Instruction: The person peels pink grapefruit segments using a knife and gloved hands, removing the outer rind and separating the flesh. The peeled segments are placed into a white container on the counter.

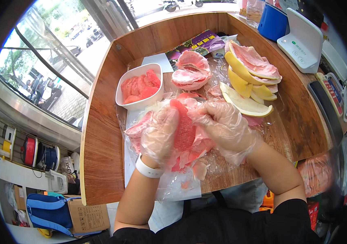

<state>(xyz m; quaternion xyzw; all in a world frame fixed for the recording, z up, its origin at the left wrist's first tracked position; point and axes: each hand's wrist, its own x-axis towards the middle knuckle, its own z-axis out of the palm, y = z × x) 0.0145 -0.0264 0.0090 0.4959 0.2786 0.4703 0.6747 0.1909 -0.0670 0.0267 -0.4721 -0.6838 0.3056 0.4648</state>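
Note:
Both my hands wear clear plastic gloves. My left hand [160, 134] grips a red pomelo segment [183, 126], its pulp bared and facing up. At the segment's upper right edge, the fingers of my right hand [225, 126] pinch what looks like its pale membrane; the fingertips are partly hidden. Beneath lie torn membranes [188, 157] on plastic film over white paper. An unpeeled segment [140, 125] rests left of my left hand. Beyond my hands sits a partly opened, rindless pomelo [190, 71]. A white plastic bowl [124, 102] at the upper left holds peeled red pulp.
Thick yellow pomelo rinds [243, 71] are piled at the right. A purple printed packet [202, 42] lies at the back. Raised wooden walls [105, 122] border the table. On the right ledge stand a white payment device [301, 42] and a blue box [272, 23].

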